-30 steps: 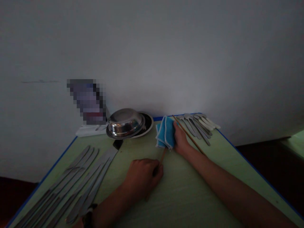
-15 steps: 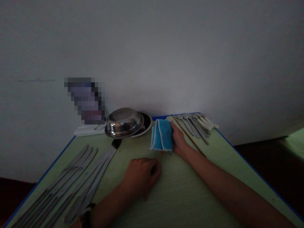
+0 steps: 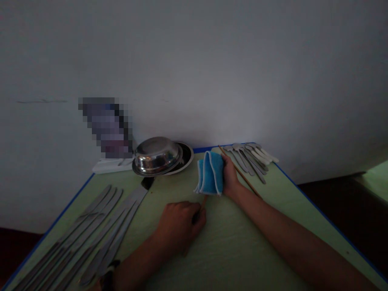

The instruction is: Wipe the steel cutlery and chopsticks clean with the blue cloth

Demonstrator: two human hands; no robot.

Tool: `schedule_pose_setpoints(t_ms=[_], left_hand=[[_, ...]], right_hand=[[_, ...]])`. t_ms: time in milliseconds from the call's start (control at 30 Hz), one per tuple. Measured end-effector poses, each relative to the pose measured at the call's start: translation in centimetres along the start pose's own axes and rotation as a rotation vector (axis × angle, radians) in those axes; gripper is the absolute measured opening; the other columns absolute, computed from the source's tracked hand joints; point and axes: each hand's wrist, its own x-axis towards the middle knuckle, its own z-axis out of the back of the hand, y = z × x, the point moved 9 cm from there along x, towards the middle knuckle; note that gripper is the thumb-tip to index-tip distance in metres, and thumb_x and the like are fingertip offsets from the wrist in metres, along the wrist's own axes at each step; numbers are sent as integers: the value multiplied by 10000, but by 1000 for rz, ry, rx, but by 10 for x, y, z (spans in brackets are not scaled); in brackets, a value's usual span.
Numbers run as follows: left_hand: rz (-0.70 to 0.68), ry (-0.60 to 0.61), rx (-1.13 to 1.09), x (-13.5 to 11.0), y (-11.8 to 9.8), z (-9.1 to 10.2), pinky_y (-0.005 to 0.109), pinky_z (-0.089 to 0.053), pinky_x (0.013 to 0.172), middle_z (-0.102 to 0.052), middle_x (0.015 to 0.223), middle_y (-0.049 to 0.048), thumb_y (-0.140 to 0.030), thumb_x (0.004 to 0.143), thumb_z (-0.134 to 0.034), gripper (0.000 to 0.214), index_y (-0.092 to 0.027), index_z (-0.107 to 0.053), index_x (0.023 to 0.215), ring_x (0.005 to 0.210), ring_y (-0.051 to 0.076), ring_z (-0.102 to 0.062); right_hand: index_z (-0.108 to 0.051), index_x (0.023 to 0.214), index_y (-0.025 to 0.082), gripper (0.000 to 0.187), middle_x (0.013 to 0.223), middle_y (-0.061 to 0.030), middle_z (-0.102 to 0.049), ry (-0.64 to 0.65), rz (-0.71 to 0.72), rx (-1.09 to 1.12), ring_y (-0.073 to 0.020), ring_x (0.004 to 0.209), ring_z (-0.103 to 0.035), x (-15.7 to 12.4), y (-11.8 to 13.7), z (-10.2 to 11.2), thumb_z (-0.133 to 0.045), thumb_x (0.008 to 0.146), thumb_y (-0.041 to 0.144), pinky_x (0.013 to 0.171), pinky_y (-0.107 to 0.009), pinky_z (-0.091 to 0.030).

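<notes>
In the middle of the table, my left hand (image 3: 180, 222) is closed around a thin wooden chopstick (image 3: 205, 199), whose lower end pokes out beneath the fist. My right hand (image 3: 230, 176) grips a folded blue cloth (image 3: 214, 173) with pale edging. The chopstick's upper end runs up behind or into the cloth, and the folds hide it. Just right of that hand, a second chopstick (image 3: 248, 184) lies slantwise on the table.
Several spoons (image 3: 239, 155) lie at the back right. An upturned metal bowl (image 3: 157, 155) overlaps a dark-centred dish (image 3: 188, 155). Long metal utensils (image 3: 91, 220) cover the left side. Behind them are a white box (image 3: 110, 166) and a blurred-out upright object (image 3: 106, 127) near the wall.
The blue cloth and my right hand have moved slightly right, and the cloth's folds stand more open. My left hand stays nearly in place, still closed on the chopstick.
</notes>
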Motion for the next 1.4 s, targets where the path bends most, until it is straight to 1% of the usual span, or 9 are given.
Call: schedule_pose_setpoints(t_ms=[133,367,467,633,800,933,1067,1233,1400], left_hand=[[-2,8,5,0,-1,0,264,-409,581,-660,652,26,-288,885,-366,335,-184,-616,688,590,163,-613],[-7,7,2,0,-1,0,272,-415,586,-659,655,21,-281,884,-367,327,-187,-612,688,601,170,-616],[-11,3,11,0,0,-1,269,-409,576,-656,645,22,-287,884,-369,329,-185,-613,686,588,166,-608],[-12,5,10,0,0,-2,267,-398,568,-649,635,21,-289,882,-369,333,-181,-610,679,575,160,-599],[-8,10,-8,0,0,-2,267,-399,584,-651,642,16,-284,881,-370,327,-183,-616,693,588,159,-605],[-1,2,-1,0,1,-1,270,-394,581,-652,649,18,-294,885,-365,333,-185,-615,693,589,162,-605],[2,17,-12,0,1,-2,268,-389,573,-649,649,17,-291,881,-373,322,-184,-607,688,587,162,-605],[8,34,0,1,1,-4,267,-387,571,-644,643,20,-301,880,-368,330,-182,-605,683,587,162,-599],[13,18,16,0,2,-3,269,-390,574,-641,630,19,-301,880,-366,335,-182,-605,676,576,160,-596]], right_hand=[[-576,701,210,307,565,-3,-630,-44,2,12,-197,710,-636,0,0,2,-418,790,458,719,-323,-516],[-569,683,208,306,564,0,-637,-59,7,2,-189,707,-638,1,0,4,-428,795,455,721,-311,-516],[-582,700,204,298,570,0,-640,-47,21,13,-188,716,-638,2,0,4,-438,791,448,731,-311,-515],[-598,717,193,339,612,-20,-660,2,-15,42,-195,725,-639,1,-2,0,-415,800,465,730,-318,-516],[-610,732,187,360,582,-24,-645,-17,-46,38,-201,725,-634,-3,-3,-1,-390,816,460,734,-328,-514],[-606,724,194,336,535,-3,-610,-47,-27,38,-194,713,-630,-3,-1,0,-406,819,446,743,-326,-509],[-598,717,198,316,536,4,-603,-61,-18,35,-192,711,-628,-2,-2,3,-432,811,449,747,-326,-506],[-593,694,201,313,518,3,-592,-35,-7,45,-192,704,-624,1,-1,2,-435,804,448,740,-326,-509],[-588,672,203,317,524,1,-595,-31,-3,27,-189,688,-618,1,-1,2,-434,798,450,723,-324,-511]])
